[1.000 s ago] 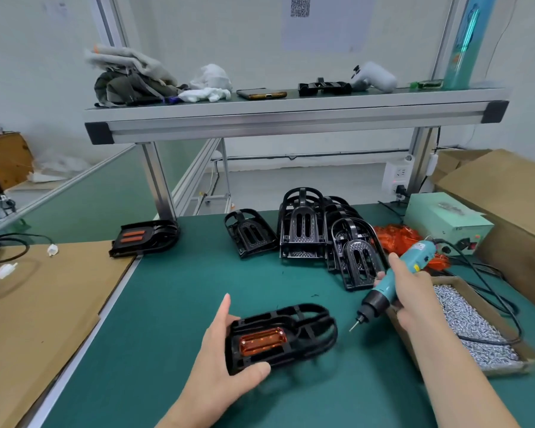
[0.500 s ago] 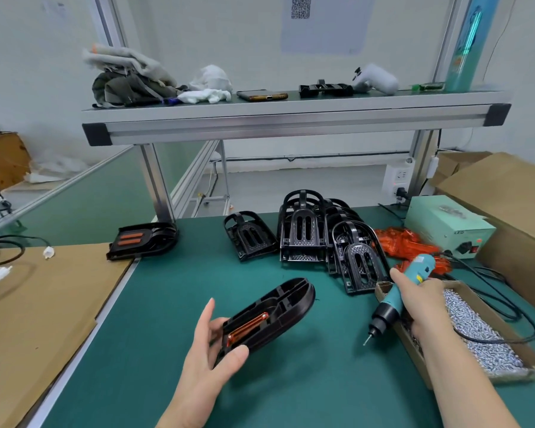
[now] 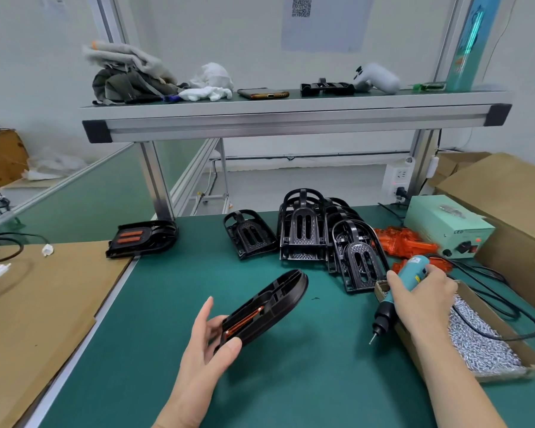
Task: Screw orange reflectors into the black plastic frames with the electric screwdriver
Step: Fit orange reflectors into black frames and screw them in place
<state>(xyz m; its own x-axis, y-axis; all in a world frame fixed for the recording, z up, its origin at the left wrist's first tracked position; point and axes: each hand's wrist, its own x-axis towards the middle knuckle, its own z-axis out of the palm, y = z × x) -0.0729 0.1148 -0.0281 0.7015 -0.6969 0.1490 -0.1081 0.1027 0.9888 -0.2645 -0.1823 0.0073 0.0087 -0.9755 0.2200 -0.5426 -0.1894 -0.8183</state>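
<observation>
Green bench mat [image 3: 291,381] lay beneath; left hand [image 3: 204,344] pinched a tilted black frame [image 3: 269,307], right hand [image 3: 423,301] gripped the electric screwdriver [image 3: 396,291].

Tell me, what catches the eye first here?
Centre front, the left hand holds a black frame with an orange reflector, tilted above the green mat. To its right, the right hand grips a teal electric screwdriver by a box of screws; more frames stand behind.
</observation>
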